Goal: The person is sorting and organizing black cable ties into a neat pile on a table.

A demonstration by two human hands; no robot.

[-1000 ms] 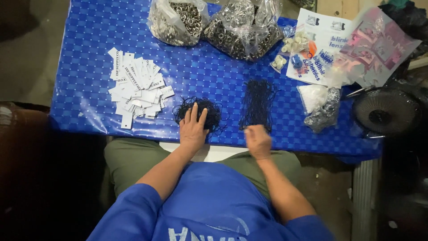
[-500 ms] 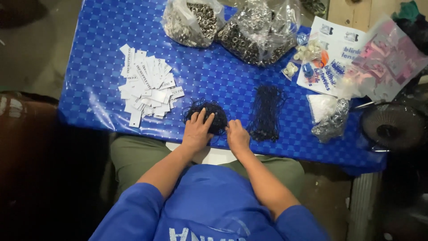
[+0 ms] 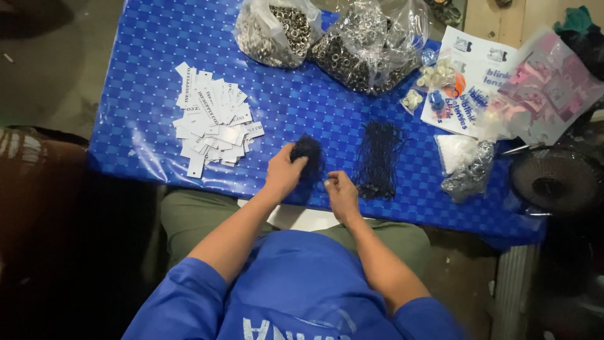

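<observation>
Bench [image 3: 151,126]: blue checked cover, seen from above, person in blue top seated at the near edge.
Tag pile [image 3: 214,123]: loose heap of small white paper tags, far left of the bench, well apart from both hands.
Left hand [image 3: 284,173]: grip closed around the black clump [image 3: 308,151] — fingers curled over its near side, clump sitting on the bench just ahead of the knuckles.
Right hand [image 3: 341,194]: just beside the clump, on its right; fingertips pinched together toward it, whether a strand is between them cannot be told.
Cord bundle [image 3: 379,157]: flat bunch of thin black cords laid out straight, right of the right hand, near but not touching.
Back row: two clear bags of metal rings [image 3: 283,31] — side by side at the far edge.
Far right: small clear packets [image 3: 462,167], printed sheets [image 3: 478,82], a dark round fan [image 3: 557,179] off the bench edge.
</observation>
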